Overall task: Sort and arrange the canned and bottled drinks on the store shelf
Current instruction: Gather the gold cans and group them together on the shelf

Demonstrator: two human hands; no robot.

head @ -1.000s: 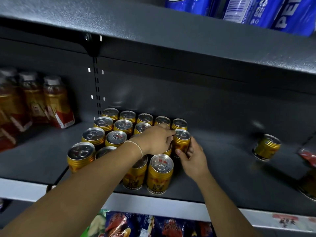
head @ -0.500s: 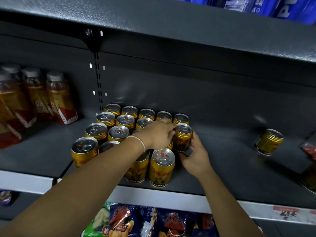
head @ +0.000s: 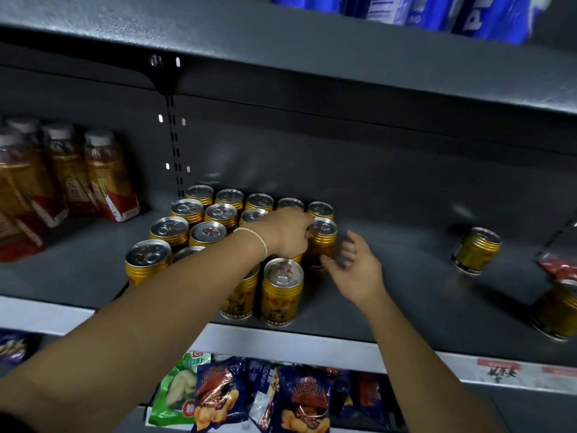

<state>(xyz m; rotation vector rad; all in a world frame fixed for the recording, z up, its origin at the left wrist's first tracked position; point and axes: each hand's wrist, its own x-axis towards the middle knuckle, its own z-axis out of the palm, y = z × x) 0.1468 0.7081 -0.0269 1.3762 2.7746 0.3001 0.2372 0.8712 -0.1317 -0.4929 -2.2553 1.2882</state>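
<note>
We look down on a dark grey metal shelf (head: 390, 307) with a pale strip along its front edge, and a price label (head: 499, 372) stuck on that strip at the right. Left of the middle we find a block of gold cans (head: 215, 220), upright and packed side by side in rows that run from the back wall almost to the front edge. At the far left we see a group of bottles (head: 107, 179) with pale caps and gold and red labels, close together. Well apart to the right one single can (head: 476, 250) stands alone. Nearer the right edge another can (head: 557, 312) is partly cut off, with a red packet (head: 559, 270) just behind it.
</note>
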